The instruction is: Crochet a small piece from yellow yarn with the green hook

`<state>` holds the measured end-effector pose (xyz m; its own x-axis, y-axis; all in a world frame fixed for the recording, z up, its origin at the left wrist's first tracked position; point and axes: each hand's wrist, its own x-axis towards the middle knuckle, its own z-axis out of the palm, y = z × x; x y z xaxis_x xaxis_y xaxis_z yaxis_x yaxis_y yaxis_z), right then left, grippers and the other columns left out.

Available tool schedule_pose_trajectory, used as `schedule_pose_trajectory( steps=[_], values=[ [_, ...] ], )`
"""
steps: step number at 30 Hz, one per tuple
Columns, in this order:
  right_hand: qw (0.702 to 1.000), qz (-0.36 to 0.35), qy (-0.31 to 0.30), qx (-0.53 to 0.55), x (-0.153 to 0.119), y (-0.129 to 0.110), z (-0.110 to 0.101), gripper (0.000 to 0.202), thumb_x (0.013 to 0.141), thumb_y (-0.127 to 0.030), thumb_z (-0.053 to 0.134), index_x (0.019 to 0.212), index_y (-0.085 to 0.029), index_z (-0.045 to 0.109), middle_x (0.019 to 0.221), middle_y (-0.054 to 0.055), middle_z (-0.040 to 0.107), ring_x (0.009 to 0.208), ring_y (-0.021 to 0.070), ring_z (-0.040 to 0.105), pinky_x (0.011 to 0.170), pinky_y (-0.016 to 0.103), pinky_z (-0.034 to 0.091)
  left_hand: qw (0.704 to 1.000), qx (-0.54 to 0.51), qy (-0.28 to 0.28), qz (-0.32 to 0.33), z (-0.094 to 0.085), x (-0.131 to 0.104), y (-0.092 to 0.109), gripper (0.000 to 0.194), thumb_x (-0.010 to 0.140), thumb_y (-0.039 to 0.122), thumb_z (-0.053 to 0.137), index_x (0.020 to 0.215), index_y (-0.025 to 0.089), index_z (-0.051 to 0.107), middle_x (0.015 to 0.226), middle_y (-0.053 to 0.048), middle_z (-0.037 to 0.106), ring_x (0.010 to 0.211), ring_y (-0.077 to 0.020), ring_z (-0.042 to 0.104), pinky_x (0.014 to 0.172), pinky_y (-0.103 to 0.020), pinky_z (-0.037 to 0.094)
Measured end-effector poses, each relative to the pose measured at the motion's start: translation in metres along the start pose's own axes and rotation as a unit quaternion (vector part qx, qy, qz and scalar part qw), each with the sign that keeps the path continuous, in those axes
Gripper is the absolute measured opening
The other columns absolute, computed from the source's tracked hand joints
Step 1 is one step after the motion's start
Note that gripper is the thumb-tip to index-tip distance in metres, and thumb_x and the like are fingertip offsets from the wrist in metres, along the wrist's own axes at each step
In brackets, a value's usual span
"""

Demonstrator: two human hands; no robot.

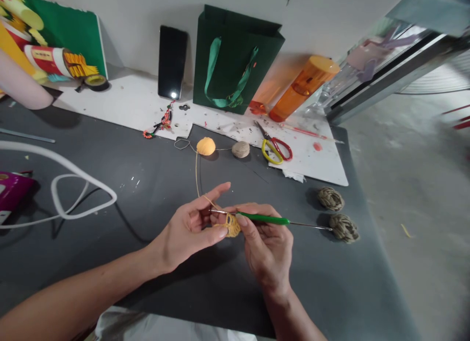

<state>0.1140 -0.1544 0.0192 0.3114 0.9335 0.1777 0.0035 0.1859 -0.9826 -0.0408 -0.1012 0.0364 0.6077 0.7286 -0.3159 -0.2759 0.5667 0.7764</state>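
Note:
My left hand [191, 226] pinches a small yellow crocheted piece [232, 226] between thumb and fingers, its index finger raised with yellow yarn running over it. In my right hand [270, 243] is a crochet hook with a green handle [270, 218]; its metal tip lies at the top of the yellow piece. The yarn leads up to a yellow yarn ball [206, 146]. Beside that ball sits a small beige yarn ball [241, 149]. Two crocheted olive-grey pieces [330, 199] [344, 228] rest on the dark table to the right.
Red-and-yellow scissors [277, 150] lie on a white board [125, 98]. Behind stand a black phone [172, 61], a dark green bag [235, 57] and an orange bottle [303, 88]. A white cable [82, 177] loops at left near a purple device [14, 191]. A person's arm [24, 81] reaches in upper left.

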Motion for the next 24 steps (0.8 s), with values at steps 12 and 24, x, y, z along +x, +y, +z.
schedule_pose_trajectory(
  steps=[12,24],
  values=[
    [0.999,0.024,-0.003,0.044,-0.001,0.005,-0.006,0.006,0.094,-0.029,0.072,0.097,-0.025,0.075,0.092,0.005,0.081,0.086,0.0208,0.080,0.075,0.034,0.067,1.000,-0.004,-0.008,-0.001,-0.002,0.001,-0.001,0.074,0.077,0.021,0.083,0.146,0.027,0.059,0.091,0.000,0.062,0.087,-0.0135,0.056,0.087,-0.031,0.049],
    [0.995,0.036,-0.041,0.086,0.010,0.002,-0.013,0.013,0.095,-0.039,0.071,0.094,-0.026,0.070,0.088,0.003,0.080,0.079,0.0187,0.076,0.070,0.031,0.062,1.000,-0.024,-0.002,-0.008,-0.001,0.001,0.001,0.067,0.073,0.019,0.085,0.137,0.025,0.068,0.087,0.001,0.064,0.085,-0.0134,0.058,0.086,-0.031,0.049]
  ],
)
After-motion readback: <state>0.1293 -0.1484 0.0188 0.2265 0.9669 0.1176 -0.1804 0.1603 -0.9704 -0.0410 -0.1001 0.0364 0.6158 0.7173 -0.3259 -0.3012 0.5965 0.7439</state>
